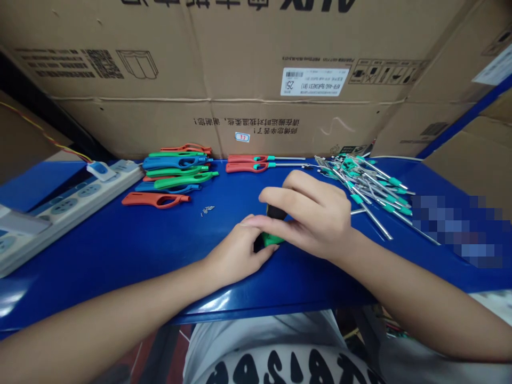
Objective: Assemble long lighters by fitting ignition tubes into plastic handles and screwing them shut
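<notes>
At the middle of the blue table, my left hand [236, 253] is closed around a green lighter handle [272, 240], most of which it hides. Above it, my right hand [316, 216] grips the dark handle of a screwdriver [276, 212]; its shaft and tip are out of sight. My two hands touch near the left thumb. Small loose screws [207, 210] lie in a little heap to the left. Beyond my hands rest two red lighters [250, 167] with metal tubes attached.
Several red, green and blue lighter handles [176, 182] are piled at the back left. A heap of metal lighter tubes [372, 184] with green parts lies at the right. A white power strip [80, 200] runs along the left edge, and a large cardboard box [248, 69] stands behind.
</notes>
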Tool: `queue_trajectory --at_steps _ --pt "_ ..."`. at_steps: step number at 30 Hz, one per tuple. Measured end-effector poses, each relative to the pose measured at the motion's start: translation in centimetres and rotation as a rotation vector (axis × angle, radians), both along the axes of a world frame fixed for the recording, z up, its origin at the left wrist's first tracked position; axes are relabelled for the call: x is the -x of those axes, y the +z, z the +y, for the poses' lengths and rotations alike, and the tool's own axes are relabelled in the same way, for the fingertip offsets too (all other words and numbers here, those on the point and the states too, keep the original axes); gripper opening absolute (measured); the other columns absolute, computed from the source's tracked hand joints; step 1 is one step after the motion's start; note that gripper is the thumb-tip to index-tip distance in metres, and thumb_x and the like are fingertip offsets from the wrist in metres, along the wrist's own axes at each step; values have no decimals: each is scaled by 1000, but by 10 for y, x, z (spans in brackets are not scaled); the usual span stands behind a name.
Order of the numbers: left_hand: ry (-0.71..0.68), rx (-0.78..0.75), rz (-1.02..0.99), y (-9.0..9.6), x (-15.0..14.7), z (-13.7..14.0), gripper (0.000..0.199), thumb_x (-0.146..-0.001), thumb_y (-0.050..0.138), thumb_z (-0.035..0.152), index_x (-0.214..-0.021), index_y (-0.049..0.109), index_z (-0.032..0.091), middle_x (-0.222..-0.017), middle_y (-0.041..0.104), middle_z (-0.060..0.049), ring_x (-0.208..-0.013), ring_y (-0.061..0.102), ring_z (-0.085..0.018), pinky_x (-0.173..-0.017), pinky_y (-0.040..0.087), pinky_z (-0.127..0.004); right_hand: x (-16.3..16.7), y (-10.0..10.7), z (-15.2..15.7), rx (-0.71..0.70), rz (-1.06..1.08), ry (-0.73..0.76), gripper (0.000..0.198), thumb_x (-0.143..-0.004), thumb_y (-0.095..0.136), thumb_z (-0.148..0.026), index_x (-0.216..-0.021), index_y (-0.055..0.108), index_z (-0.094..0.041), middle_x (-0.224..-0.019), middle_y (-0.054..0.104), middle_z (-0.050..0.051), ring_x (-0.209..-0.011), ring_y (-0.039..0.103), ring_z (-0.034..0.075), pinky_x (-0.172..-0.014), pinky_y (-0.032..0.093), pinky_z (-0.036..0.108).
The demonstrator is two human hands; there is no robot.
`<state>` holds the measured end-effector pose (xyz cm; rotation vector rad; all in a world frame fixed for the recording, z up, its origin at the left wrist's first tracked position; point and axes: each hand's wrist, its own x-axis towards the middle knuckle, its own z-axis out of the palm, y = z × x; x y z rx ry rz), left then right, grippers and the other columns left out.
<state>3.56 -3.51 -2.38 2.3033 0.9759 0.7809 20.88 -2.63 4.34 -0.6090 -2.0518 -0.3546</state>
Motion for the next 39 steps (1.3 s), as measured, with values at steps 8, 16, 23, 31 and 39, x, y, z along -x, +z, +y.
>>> queue_trajectory --at_steps 8,16,23,31,39 --pt "-30 -5 13 3 0 3 21 -89 68 18 -110 65 19 -108 72 -6 -100 66 -25 -93 52 -43 -17 17 8 503 -33 264 32 -104 44 -24 -132 60 -22 -112 73 5 -99 69 15 -84 57 30" --pt "-19 9 -11 -1 0 2 21 -89 67 19 -109 65 19 -114 72 -8 -111 66 -28 -96 52 -45 -12 9 9 189 -71 71 27 -99 59 -43 -107 69 -20 -100 74 7 -88 69 18 -73 56 28" --pt "-31 -6 12 2 0 3 22 -89 68 19 -111 64 19 -112 72 -6 -104 66 -26 -93 52 -42 -19 21 7 440 -45 292 26 -103 49 -22 -121 68 -22 -106 76 3 -92 71 13 -84 57 27" --pt "-25 -20 18 -1 0 2 20 -89 65 18 -110 66 17 -108 74 -9 -103 68 -29 -95 51 -48 -18 14 9 95 -126 66 32 -96 60 -52 -101 72 -22 -84 68 3 -74 64 14 -68 53 25" --pt "-29 20 1 1 0 3 24 -89 67 18 -113 66 18 -114 72 -8 -106 66 -27 -98 50 -45 -23 20 10 462 -115 315 38 -104 41 -20 -139 57 -21 -127 69 7 -118 64 17 -100 53 35"
